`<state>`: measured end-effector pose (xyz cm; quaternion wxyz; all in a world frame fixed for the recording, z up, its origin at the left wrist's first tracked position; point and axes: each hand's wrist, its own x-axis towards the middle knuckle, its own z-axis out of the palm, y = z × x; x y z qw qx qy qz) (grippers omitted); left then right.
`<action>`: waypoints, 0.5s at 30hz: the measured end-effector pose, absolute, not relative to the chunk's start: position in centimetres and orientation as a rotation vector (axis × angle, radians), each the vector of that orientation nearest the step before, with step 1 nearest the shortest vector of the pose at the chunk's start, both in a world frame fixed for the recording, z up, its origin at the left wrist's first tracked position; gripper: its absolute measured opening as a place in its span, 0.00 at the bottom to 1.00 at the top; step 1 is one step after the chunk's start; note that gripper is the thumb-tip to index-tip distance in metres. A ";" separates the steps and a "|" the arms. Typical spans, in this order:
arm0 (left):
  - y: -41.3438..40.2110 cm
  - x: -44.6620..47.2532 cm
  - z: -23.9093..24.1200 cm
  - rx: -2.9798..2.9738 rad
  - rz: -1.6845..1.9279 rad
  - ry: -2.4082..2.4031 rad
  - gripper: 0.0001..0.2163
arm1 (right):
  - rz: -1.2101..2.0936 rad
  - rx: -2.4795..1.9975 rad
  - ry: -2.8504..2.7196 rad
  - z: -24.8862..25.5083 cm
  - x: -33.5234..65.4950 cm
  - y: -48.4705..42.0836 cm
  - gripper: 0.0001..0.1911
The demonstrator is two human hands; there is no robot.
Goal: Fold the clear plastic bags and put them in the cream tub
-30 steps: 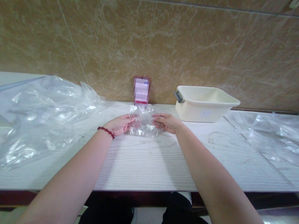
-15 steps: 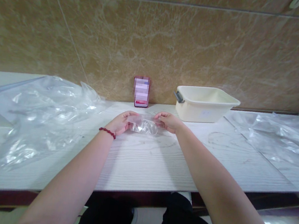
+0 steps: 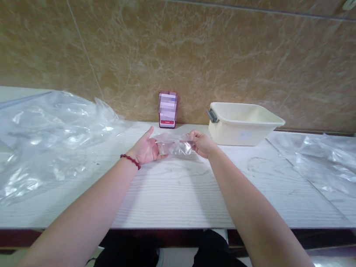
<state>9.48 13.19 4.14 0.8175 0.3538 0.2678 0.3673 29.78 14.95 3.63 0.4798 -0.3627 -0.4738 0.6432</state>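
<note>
A small clear plastic bag (image 3: 176, 145) spans the space between my hands, just above the white wood-grain table (image 3: 172, 194). My right hand (image 3: 201, 143) pinches the bag's right end between thumb and fingers. On the other side, my left hand (image 3: 148, 148) is opened out, palm up and thumb raised, with its fingers under or against the bag's left end. A dark red bead bracelet (image 3: 130, 161) circles my left wrist.
A phone (image 3: 168, 110) leans upright on the marble-patterned wall behind my hands. Right of it stands a cream plastic bin (image 3: 241, 127) with a grey handle. Large clear plastic bags (image 3: 61, 135) lie at left, and more clear plastic (image 3: 336, 160) lies at right.
My left hand has let go of its pinch and turned palm up with the thumb raised. The bag has shifted slightly right, still held by my right hand.
</note>
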 end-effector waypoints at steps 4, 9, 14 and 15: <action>13.3 9.7 4.1 0.699 0.790 0.629 0.25 | 1.551 -0.823 -1.179 3.6 29.8 15.0 0.09; 13.3 10.4 4.2 0.614 0.835 0.658 0.18 | 1.530 -0.780 -1.197 3.5 29.8 15.0 0.09; 13.1 10.9 4.2 0.589 0.866 0.584 0.14 | 1.498 -0.717 -1.201 3.6 29.7 14.9 0.09; 13.0 11.0 4.2 0.591 0.861 0.574 0.14 | 1.489 -0.711 -1.197 3.7 29.7 14.9 0.09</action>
